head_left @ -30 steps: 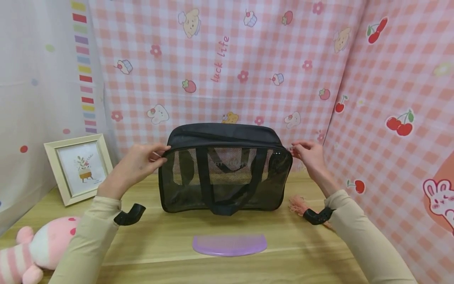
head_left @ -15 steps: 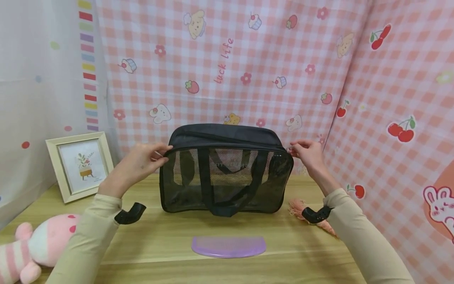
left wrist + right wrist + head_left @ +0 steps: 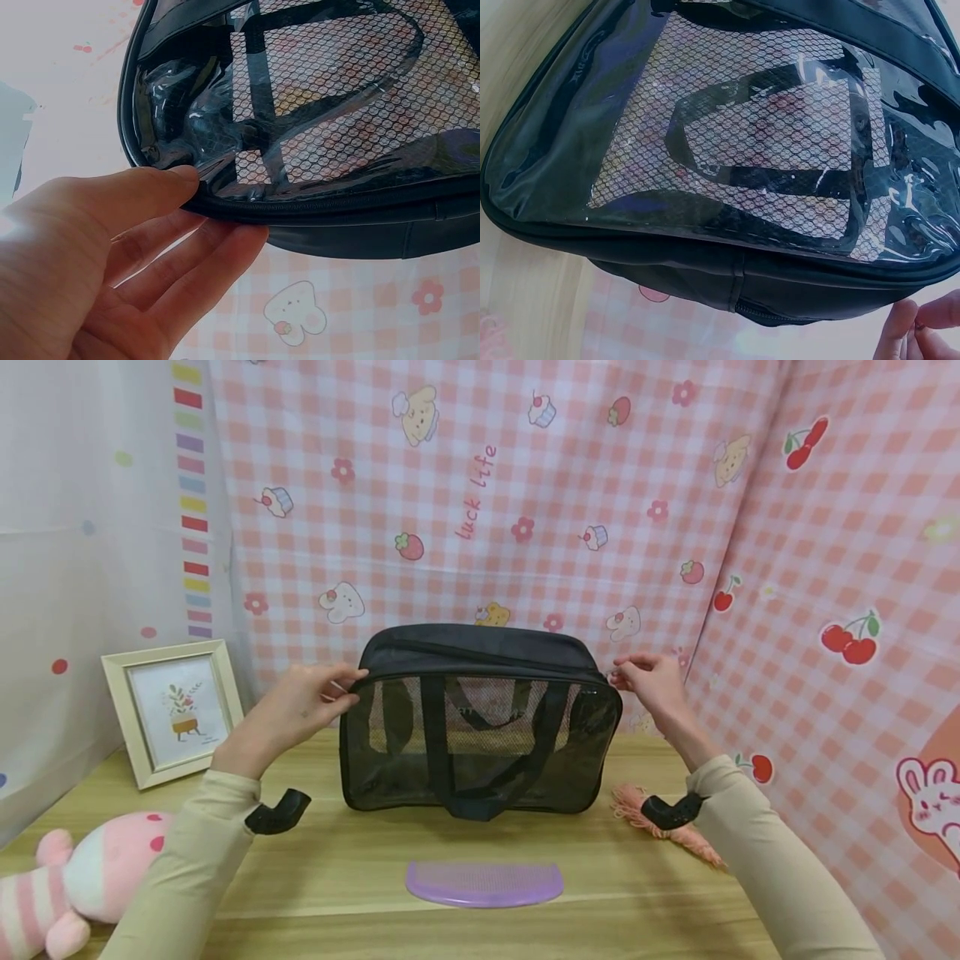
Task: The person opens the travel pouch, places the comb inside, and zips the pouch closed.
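Note:
A black see-through bag (image 3: 390,777) with mesh and dark straps stands upright on the wooden table. At its upper left corner, my left hand (image 3: 311,697) pinches the piped edge, thumb on the clear front and fingers behind, as the left wrist view shows. My right hand (image 3: 656,685) is at the upper right corner, thumb and forefinger pinching a small zipper pull, mostly hidden by the fingertips (image 3: 907,311). A dark zipper (image 3: 769,313) runs along the top panel. How far it is undone I cannot tell.
A purple comb (image 3: 483,889) lies in front of the bag. Coral tasselled yarn (image 3: 690,839) lies to the right, partly behind the wrist mount. A framed picture (image 3: 180,710) and a pink striped plush toy (image 3: 105,868) are at left. Checked cloth (image 3: 450,485) hangs behind.
The head view has shifted slightly, so the whole scene sits a little lower and further right. Both hands stay at the bag's corners, and the bag looks unchanged.

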### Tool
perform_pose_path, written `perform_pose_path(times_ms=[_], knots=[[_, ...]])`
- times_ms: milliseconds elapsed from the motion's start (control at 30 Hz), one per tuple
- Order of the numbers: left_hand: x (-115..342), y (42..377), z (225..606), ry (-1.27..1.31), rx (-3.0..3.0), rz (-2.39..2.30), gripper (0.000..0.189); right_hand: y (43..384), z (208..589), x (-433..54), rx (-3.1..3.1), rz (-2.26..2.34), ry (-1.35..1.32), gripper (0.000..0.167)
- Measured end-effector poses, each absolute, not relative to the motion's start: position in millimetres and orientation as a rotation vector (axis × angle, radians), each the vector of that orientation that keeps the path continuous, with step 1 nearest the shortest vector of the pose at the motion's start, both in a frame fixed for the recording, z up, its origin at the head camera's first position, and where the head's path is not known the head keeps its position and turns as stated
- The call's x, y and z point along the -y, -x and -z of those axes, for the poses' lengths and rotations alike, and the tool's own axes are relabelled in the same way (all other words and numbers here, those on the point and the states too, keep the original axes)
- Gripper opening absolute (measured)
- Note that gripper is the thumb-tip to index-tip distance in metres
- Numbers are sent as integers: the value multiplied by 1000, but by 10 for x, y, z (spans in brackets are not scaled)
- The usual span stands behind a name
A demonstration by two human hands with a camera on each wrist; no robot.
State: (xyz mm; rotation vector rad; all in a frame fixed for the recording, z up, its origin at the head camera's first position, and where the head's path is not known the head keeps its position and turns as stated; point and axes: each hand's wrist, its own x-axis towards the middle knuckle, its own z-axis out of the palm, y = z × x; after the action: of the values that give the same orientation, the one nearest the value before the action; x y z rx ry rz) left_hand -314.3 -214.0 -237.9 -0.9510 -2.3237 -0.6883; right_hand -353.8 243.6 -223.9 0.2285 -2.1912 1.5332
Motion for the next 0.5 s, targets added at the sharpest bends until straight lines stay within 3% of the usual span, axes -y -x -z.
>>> perform_pose_path(times_ms=[500], knots=[[2138,3131,2377,949,2333,697,28,3495,2153,-2395,2263,-1394,-244,24]])
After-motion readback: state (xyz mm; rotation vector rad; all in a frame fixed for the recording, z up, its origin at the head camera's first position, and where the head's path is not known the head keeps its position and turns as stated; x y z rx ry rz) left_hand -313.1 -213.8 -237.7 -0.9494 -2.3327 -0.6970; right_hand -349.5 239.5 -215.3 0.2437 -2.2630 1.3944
